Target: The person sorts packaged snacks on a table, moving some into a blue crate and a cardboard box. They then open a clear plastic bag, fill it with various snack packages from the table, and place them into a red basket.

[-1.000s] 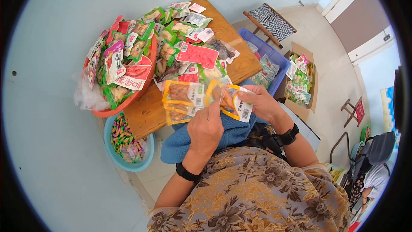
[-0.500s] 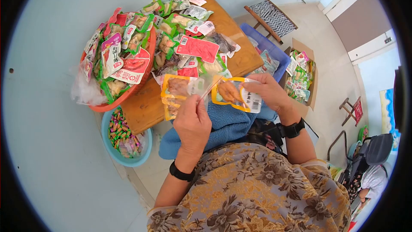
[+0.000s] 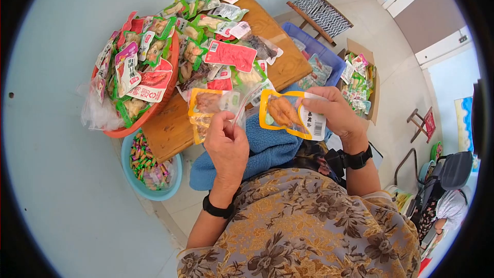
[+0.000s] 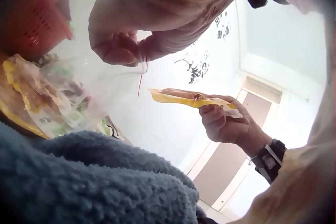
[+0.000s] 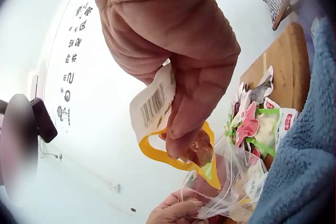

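My left hand (image 3: 227,149) pinches the red-lined edge of a clear zip bag (image 3: 243,104), also seen in the right wrist view as a clear bag (image 5: 237,174). Yellow-edged packets (image 3: 208,104) lie in or behind the bag's clear film. To the right, my right hand (image 3: 337,116) pinches a yellow-edged packet (image 3: 282,111) by its white, barcoded end. This packet is apart from the bag in the head view. From the left wrist, the held packet (image 4: 181,98) appears nearly edge-on.
Many sealed packets (image 3: 231,55) cover part of the wooden table (image 3: 280,36). A heaped red basket (image 3: 174,80) stands at its left, above a light-blue basin (image 3: 127,167). Beyond the table are a blue crate (image 3: 337,64), a cardboard box (image 3: 376,92) and stools. Blue fleece (image 3: 272,146) covers the lap.
My right hand has drawn its packet rightward, away from the bag, and the gap between the hands has widened. The left hand has moved left while keeping its pinch on the bag.
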Available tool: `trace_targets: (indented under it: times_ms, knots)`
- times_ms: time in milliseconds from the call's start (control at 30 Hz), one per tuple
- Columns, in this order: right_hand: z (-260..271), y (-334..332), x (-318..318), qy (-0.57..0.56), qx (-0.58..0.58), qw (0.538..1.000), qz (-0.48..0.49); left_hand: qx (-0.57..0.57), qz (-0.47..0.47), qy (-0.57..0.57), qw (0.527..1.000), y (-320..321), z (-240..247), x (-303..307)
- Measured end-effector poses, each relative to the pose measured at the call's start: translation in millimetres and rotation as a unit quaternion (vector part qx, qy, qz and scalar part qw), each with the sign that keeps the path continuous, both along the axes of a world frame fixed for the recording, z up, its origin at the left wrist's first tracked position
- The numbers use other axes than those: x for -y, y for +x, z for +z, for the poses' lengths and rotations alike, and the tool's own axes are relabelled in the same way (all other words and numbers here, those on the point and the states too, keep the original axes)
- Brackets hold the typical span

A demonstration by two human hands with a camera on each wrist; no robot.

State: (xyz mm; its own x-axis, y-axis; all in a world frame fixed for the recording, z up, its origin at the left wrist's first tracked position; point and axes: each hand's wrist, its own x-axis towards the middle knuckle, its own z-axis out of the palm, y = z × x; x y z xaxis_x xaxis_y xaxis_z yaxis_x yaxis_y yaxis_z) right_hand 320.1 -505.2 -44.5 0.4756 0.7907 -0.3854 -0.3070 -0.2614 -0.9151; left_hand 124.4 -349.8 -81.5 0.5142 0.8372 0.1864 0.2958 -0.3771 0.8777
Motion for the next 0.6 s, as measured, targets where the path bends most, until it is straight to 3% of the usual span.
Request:
trace_targets:
  times_ms: [100, 233, 333, 400, 433, 533, 600]
  knots:
    - [-4.5, 0.2, -0.9, 0.047, -0.071, 0.996, -0.016, 0.030, 0.003, -0.079, 0.996, -2.5, -3.2, -2.0]
    - [-6.6, -1.7, -1.7, 0.051, -0.061, 0.996, -0.026, 0.011, 0.024, -0.032, 0.999, -5.0, -4.8, -6.7]
    - [-6.6, -2.0, -0.5, 0.047, -0.057, 0.997, -0.016, -0.018, 0.045, 0.054, 0.997, -4.2, 1.1, -6.2]
    - [-6.1, -2.7, 0.7, 0.041, -0.052, 0.998, -0.008, -0.050, 0.034, 0.233, 0.971, -5.8, -4.9, -7.6]
    - [-5.1, -3.3, 0.8, 0.033, -0.044, 0.998, -0.005, -0.052, 0.032, 0.233, 0.971, -7.9, -8.6, -7.7]
    - [-3.7, -4.1, 1.3, 0.021, -0.032, 0.999, -0.006, -0.078, -0.027, 0.335, 0.939, -17.1, -18.2, -9.1]
    - [-4.6, -3.9, 2.7, 0.016, -0.029, 0.999, -0.009, -0.123, -0.102, 0.446, 0.881, -21.1, -18.3, -11.4]
